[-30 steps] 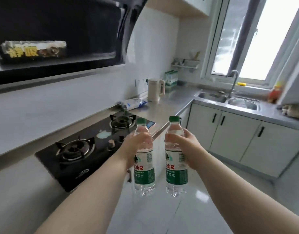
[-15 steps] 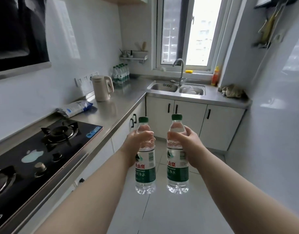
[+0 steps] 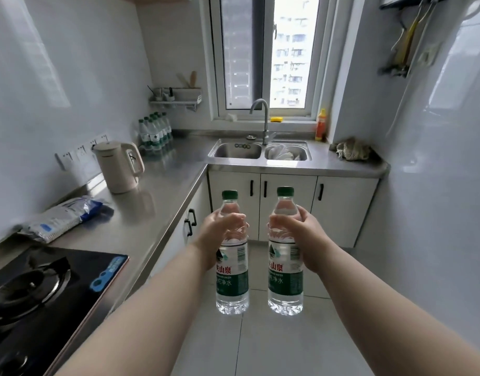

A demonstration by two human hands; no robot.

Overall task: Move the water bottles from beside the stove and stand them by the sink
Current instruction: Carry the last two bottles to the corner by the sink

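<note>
Two full bottles carried, one in each hand

The hands each grip a bottle: the left hand [image 3: 219, 232] curls round the shoulder of the left bottle [image 3: 232, 278], the right hand [image 3: 304, 232] round the shoulder of the right bottle [image 3: 285, 275]; both bottles hang upright over the floor, apart from each other, between the stove [image 3: 43, 289] and the sink [image 3: 260, 162]; they look full to the neck, so I judge them fairly heavy for their size; the thin clear plastic likely gives under a hard squeeze, and the smooth label may slip; the ribbed shoulder above the label seems the surest hold; the flat bases should stand steady on the tabletop [image 3: 162, 191] near the cluster [image 3: 154, 131] left of the sink
</note>
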